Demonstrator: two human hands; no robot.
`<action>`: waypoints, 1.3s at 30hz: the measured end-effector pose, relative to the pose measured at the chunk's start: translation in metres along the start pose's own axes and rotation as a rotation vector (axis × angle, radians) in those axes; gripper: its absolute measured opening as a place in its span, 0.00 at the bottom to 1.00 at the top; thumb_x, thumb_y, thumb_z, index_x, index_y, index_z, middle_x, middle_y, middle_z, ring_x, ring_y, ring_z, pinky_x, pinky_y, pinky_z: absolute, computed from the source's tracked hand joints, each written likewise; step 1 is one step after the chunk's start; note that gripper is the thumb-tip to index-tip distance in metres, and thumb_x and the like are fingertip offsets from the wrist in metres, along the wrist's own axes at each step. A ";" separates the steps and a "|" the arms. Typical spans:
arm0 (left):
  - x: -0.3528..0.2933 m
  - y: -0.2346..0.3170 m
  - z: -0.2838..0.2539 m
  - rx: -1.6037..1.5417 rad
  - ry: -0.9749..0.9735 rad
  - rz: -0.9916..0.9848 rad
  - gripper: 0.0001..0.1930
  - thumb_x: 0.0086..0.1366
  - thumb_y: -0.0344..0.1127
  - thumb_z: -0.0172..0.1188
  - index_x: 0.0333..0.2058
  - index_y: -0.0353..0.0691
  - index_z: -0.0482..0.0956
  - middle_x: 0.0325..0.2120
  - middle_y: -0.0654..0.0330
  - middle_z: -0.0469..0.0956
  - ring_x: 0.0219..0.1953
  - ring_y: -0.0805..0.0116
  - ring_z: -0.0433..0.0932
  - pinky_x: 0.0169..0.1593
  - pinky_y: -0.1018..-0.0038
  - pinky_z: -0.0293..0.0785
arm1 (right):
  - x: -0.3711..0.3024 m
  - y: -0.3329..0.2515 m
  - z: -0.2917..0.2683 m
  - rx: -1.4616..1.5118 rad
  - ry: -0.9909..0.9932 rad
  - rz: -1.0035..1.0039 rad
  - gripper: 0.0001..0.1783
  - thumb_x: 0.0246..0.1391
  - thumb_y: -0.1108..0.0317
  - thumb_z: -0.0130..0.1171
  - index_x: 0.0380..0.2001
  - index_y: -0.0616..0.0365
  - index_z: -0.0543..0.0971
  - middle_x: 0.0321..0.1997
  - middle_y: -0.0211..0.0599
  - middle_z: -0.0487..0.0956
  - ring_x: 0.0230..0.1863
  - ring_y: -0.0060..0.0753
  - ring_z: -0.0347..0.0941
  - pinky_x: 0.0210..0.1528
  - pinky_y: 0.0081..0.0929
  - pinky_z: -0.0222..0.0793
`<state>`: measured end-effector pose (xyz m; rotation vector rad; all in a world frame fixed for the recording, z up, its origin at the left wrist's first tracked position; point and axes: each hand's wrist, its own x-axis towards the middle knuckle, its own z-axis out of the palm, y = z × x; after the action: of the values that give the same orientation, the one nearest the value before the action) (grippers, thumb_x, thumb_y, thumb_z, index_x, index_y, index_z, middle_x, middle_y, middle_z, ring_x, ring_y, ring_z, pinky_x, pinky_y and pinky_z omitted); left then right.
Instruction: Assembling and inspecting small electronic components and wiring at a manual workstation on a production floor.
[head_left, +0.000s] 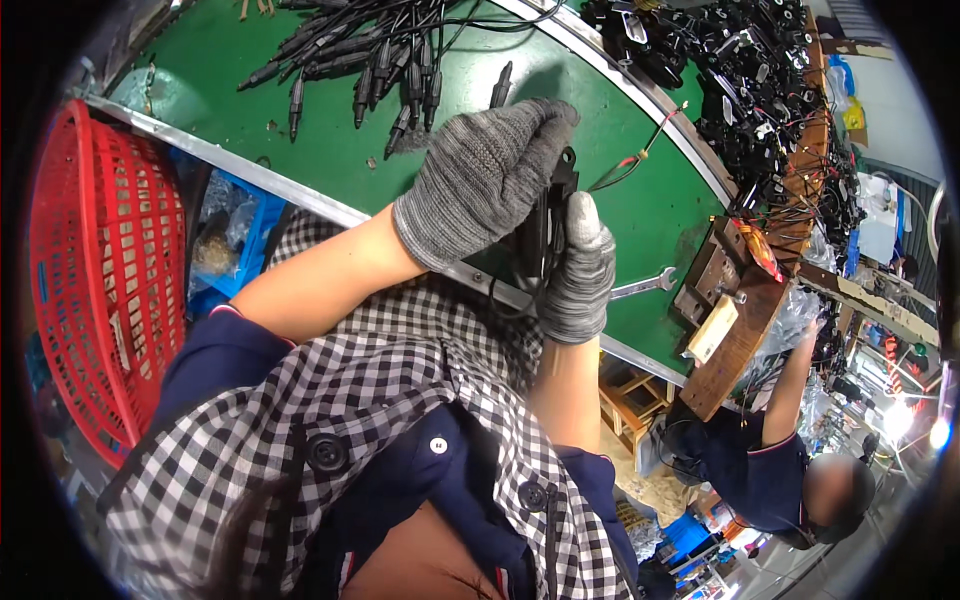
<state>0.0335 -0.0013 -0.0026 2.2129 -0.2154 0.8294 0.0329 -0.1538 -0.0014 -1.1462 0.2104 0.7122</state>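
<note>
Checked apron (400, 400); black part (548, 225) in both grips

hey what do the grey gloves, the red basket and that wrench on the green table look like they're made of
Grey gloves on left hand and right hand: knitted fabric, ribbed weave. Red lattice basket: probably moulded plastic, glossy. Open-ended wrench: bare metal, silvery shine. Green table: matte painted-looking top.

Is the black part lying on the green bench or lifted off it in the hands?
Lifted. Both gloved hands, left and right, clasp the black part above the green bench at its edge; dark wires hang below it.
</note>
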 end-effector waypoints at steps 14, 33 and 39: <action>0.000 0.006 -0.001 -0.154 0.007 -0.135 0.12 0.64 0.36 0.47 0.42 0.39 0.75 0.28 0.54 0.78 0.22 0.61 0.77 0.26 0.73 0.72 | 0.001 0.010 -0.007 -0.173 0.000 -0.215 0.14 0.57 0.60 0.48 0.29 0.61 0.74 0.18 0.36 0.71 0.20 0.25 0.67 0.23 0.25 0.64; 0.005 -0.004 0.004 0.093 0.056 -0.010 0.12 0.63 0.37 0.48 0.41 0.39 0.75 0.26 0.55 0.79 0.24 0.61 0.78 0.28 0.72 0.73 | 0.022 0.004 -0.008 -0.595 0.083 -0.431 0.19 0.57 0.54 0.48 0.24 0.59 0.75 0.18 0.31 0.72 0.20 0.24 0.66 0.22 0.23 0.59; 0.001 -0.004 0.012 -0.031 0.059 -0.074 0.12 0.63 0.37 0.49 0.41 0.39 0.75 0.28 0.56 0.78 0.24 0.59 0.78 0.28 0.71 0.73 | 0.019 0.020 0.003 0.086 0.191 -0.207 0.22 0.54 0.50 0.52 0.21 0.59 0.74 0.16 0.31 0.72 0.21 0.31 0.69 0.26 0.26 0.65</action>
<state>0.0415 -0.0063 -0.0106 2.1515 -0.1161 0.8434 0.0348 -0.1387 -0.0251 -1.1348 0.2761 0.4079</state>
